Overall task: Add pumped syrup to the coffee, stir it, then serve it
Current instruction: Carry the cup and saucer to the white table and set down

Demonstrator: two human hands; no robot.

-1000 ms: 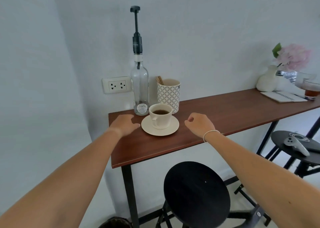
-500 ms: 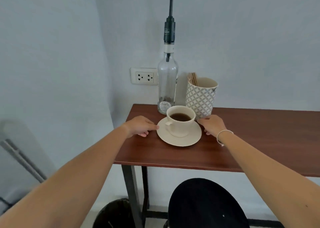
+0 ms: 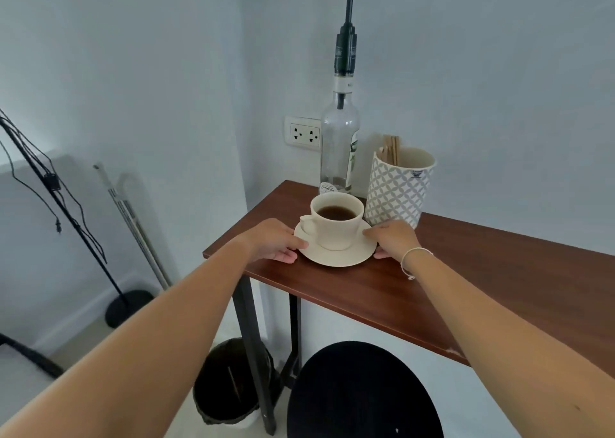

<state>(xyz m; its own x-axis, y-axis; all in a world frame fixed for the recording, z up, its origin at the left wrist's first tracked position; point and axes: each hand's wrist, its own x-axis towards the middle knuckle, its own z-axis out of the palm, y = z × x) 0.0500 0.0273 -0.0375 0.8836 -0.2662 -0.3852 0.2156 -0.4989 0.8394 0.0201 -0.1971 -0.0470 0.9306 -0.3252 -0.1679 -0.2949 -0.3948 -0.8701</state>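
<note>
A cream cup (image 3: 336, 228) of dark coffee stands on a cream saucer (image 3: 342, 257) near the left end of the brown table (image 3: 466, 287). My left hand (image 3: 274, 239) grips the saucer's left rim, thumb on top. My right hand (image 3: 392, 239) grips its right rim. Behind the cup stands a clear syrup bottle (image 3: 339, 151) with a tall black pump (image 3: 346, 38) raised. Right of the bottle, a patterned white holder (image 3: 397, 188) contains wooden stir sticks (image 3: 391, 148).
A black round stool (image 3: 362, 394) stands below the table's front edge. A dark waste bin (image 3: 233, 384) sits under the table's left end. A wall socket (image 3: 303, 133) is behind the bottle. A black stand (image 3: 80, 238) with cables is at left.
Both hands came in from the table top and closed on the saucer's two rims. The view swung left and nearer, so the table's right end is out of frame.
</note>
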